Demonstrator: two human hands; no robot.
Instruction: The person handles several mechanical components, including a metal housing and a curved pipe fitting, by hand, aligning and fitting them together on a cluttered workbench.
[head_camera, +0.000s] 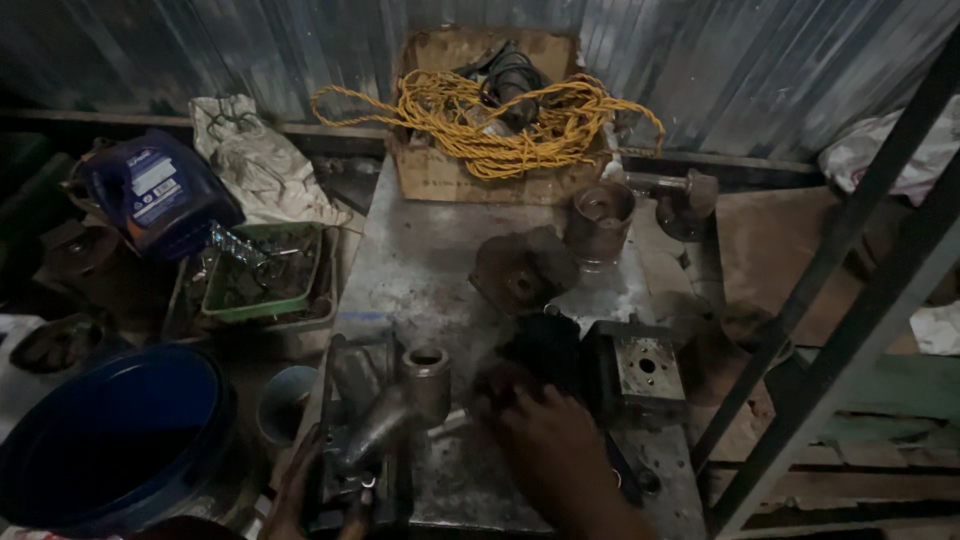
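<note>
My left hand rests at the near left edge of the metal table, gripping the base of a grey cast pipe fitting with a round open collar. My right hand lies palm down on the table just right of that fitting, its fingers touching a dark black part. A square steel block with bolt holes sits right beside the dark part. Whether my right hand grips anything is hidden in the dim light.
A cardboard box with yellow rope stands at the table's far end. A metal cup, a rusty flange and a shaft piece lie mid-table. Left: blue bucket, green tray, blue jug. Steel frame bars right.
</note>
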